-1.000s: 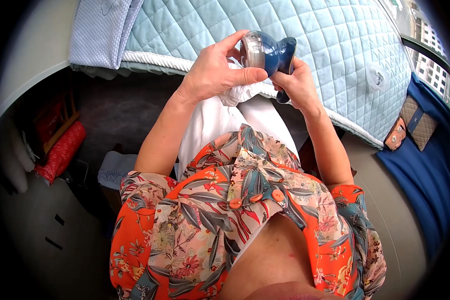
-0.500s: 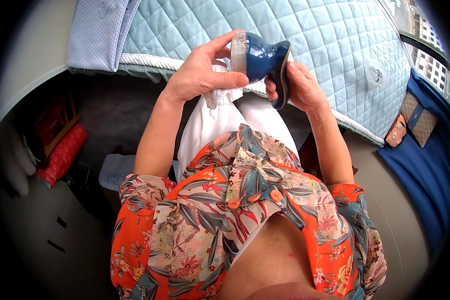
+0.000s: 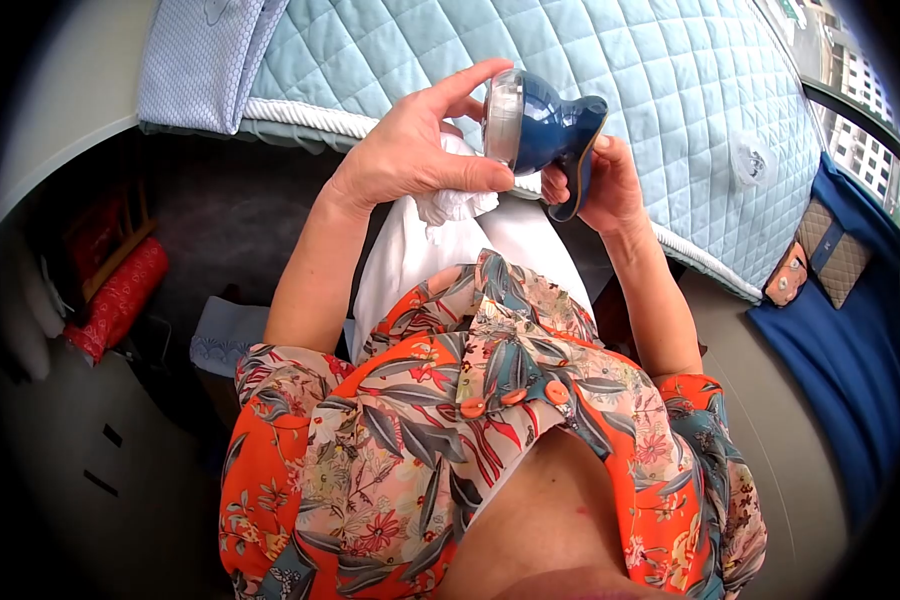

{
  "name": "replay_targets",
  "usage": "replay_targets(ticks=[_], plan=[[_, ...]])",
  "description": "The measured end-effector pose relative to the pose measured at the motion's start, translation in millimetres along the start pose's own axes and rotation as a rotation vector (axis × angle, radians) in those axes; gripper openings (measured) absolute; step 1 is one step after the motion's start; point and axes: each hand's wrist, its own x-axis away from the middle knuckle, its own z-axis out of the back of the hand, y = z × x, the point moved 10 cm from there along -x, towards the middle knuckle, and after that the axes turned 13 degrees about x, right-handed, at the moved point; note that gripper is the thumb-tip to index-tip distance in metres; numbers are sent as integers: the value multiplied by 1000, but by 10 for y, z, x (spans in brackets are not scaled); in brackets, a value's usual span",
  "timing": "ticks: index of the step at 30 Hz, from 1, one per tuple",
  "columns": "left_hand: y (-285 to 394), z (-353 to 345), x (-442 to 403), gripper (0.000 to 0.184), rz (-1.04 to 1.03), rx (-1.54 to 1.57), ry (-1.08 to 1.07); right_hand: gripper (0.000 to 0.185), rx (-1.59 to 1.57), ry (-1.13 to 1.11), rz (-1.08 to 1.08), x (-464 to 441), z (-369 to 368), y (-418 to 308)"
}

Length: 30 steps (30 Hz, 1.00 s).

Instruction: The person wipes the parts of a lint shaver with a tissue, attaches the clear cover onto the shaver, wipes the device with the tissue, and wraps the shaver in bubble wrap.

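A dark blue handheld device [image 3: 548, 125], which looks like a fabric shaver, is held above my lap at the bed's edge. It lies sideways, its clear round end [image 3: 503, 118] to the left and its curved handle to the right. My left hand [image 3: 425, 150] spans the clear end between thumb and index finger. Its other fingers, partly hidden, hold a crumpled white cloth [image 3: 455, 205] under the palm. My right hand [image 3: 610, 185] is closed round the handle, thumb on the near side; some fingers are hidden behind it.
A light blue quilted bedspread [image 3: 370, 65] spreads ahead, with a clear round plastic piece [image 3: 753, 160] on it. At the left lies a patterned folded cloth [image 3: 205, 70]. To the right, a brown quilted pouch [image 3: 832, 255] and small case [image 3: 787, 275] rest by blue fabric [image 3: 830, 370].
Both hands and the blue device have shifted a little to the right. The device has turned slightly, showing more of the handle's edge. The grip of both hands stays the same.
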Motion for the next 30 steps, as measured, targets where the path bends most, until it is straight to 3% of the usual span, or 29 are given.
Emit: replay_targets(ticks=[15, 21, 30], plan=[[-3, -3, 10, 94, 6, -35, 2, 45, 14, 27, 1, 17, 7, -12], [15, 2, 18, 94, -4, -91, 6, 40, -94, -90, 0, -6, -59, 5], [-39, 106, -16, 99, -68, -58, 81, 44, -175, -70, -57, -33, -111, 25]])
